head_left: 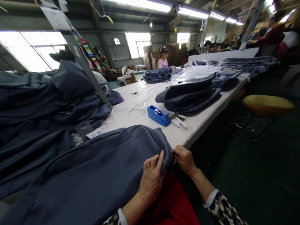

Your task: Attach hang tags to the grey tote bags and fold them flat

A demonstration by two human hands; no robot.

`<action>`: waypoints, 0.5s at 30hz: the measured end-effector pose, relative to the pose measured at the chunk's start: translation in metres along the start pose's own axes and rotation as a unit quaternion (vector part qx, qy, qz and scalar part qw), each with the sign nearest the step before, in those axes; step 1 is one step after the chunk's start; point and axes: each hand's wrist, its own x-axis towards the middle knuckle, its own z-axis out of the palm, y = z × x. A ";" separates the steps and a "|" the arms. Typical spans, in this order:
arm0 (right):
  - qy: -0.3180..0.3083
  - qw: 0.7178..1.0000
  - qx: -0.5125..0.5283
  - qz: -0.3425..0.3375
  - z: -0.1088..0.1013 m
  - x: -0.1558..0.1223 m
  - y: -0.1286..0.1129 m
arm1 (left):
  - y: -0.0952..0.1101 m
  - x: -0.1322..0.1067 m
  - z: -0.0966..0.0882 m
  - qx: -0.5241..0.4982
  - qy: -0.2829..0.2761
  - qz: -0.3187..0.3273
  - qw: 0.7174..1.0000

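Observation:
A large dark grey-blue fabric bag (pixel 93 175) lies flat across the near end of the white table (pixel 131 112) and over my lap. My left hand (pixel 151 179) is closed on the bag's right corner, thumb on top of the cloth. My right hand (pixel 185 159) pinches the same corner from the right side, at the table's edge. Both hands touch the fabric and nearly meet each other.
A blue tape dispenser (pixel 158 115) and white tubes (pixel 179 121) sit mid-table. Stacks of folded grey bags (pixel 189 95) lie beyond, a big heap (pixel 47 103) at left. A yellow stool (pixel 267 104) stands right of the table. A person in pink (pixel 162 61) works far off.

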 end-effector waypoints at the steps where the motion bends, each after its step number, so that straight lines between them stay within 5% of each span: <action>1: 0.002 1.000 0.002 0.006 0.001 -0.003 0.000 | 0.000 0.000 0.001 -0.006 0.000 0.002 1.000; 5: -0.007 0.998 0.036 0.048 -0.003 -0.008 0.003 | 0.000 0.002 0.000 0.004 -0.032 0.028 0.999; 11: -0.134 0.971 0.149 0.127 -0.028 0.005 0.011 | 0.001 0.004 -0.002 0.021 -0.063 0.035 0.997; 15: -0.160 0.960 0.162 0.163 -0.029 0.016 0.007 | 0.002 0.003 -0.003 0.023 -0.062 0.034 0.997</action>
